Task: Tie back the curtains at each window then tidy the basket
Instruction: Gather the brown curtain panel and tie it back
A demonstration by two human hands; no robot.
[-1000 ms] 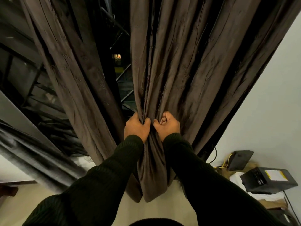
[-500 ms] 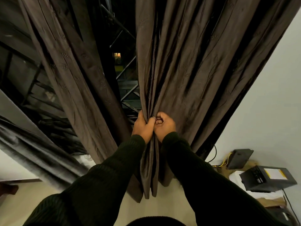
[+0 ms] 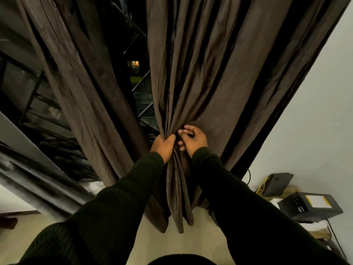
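Two dark brown curtains hang in front of a dark window. The right curtain (image 3: 219, 73) is bunched into folds at its left edge, and my left hand (image 3: 163, 148) is clenched around that bunch. My right hand (image 3: 193, 139) sits just to the right of it, fingers curled into the same folds, pinching fabric. Below the hands the gathered cloth hangs down to a loose tail. The left curtain (image 3: 82, 92) hangs free, leaning to the left. No tie-back or basket is visible.
A white wall (image 3: 315, 111) runs along the right. Below it sit a small black device (image 3: 278, 183) with yellow wires and a black box (image 3: 309, 207) with a yellow label. A grey window frame (image 3: 28, 178) slants at the left. Pale floor lies below.
Both hands have shifted right and up along the right curtain, gathering more folds. The gap showing the window between the curtains has widened. My right hand's fingers have loosened slightly.
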